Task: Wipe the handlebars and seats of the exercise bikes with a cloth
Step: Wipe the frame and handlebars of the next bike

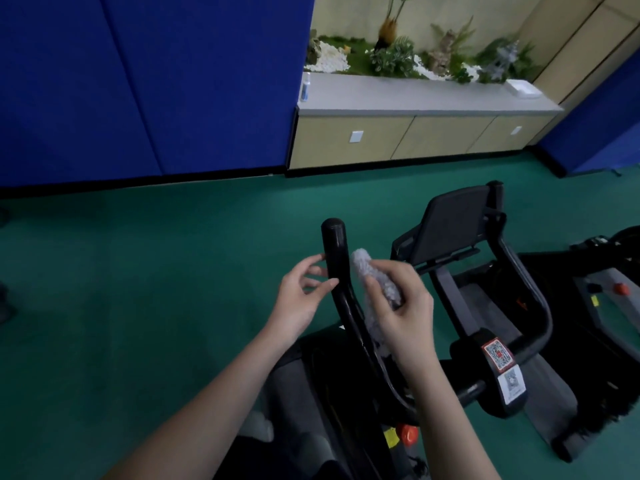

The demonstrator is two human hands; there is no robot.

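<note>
Cloth (pixel 379 289) bunched in right hand (pixel 398 306), fingers curled round it, at 3 o'clock of left handlebar (pixel 341 289) — ready for wiping. Left hand (pixel 301 299) loosely open, fingertips steadying bar — holding nothing.

A gym: exercise bikes (pixel 485 306) on green floor (pixel 173 254), padded blue walls (pixel 138 81).

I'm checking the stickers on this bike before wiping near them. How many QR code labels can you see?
2. Both are on the black clamp block at the handlebar's centre: a red-bordered QR label on top and a white QR label directly below it. Others may be hidden elsewhere.
</note>
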